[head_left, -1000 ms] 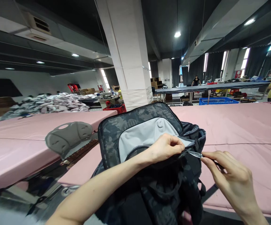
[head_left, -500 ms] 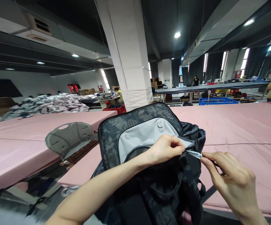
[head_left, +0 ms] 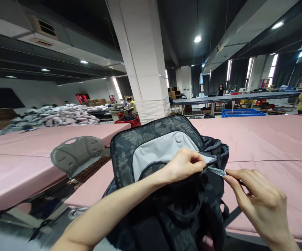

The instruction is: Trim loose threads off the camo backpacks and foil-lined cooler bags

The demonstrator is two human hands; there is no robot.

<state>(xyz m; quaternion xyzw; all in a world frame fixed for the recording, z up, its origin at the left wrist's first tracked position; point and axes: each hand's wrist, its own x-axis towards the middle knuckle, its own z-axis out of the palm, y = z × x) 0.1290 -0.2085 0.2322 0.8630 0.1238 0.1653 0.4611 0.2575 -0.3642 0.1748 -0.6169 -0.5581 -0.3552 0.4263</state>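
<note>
A dark camouflage backpack (head_left: 153, 130) stands before me with its flap folded up, showing grey lining (head_left: 151, 157). My left hand (head_left: 186, 163) lies across the opening, thumb and forefinger pinched on the fabric edge at the right corner; exactly what sits between the fingertips is hidden. In my right hand (head_left: 257, 195) is a pair of thread snips (head_left: 217, 171), held by the dark handles. Their pale metal blades point left, with the tips at the seam just by my left fingertips.
Pink-covered tables (head_left: 271, 139) spread to both sides. A grey chair (head_left: 77, 155) stands at left, and a white pillar (head_left: 145, 59) rises behind the bag. Farther off are a blue crate (head_left: 243, 113), a heap of wrapped bundles (head_left: 64, 115) and a few people.
The snips' blades have drawn closer together, and my right hand has shifted very slightly right. My left hand keeps its pinch in the same spot.
</note>
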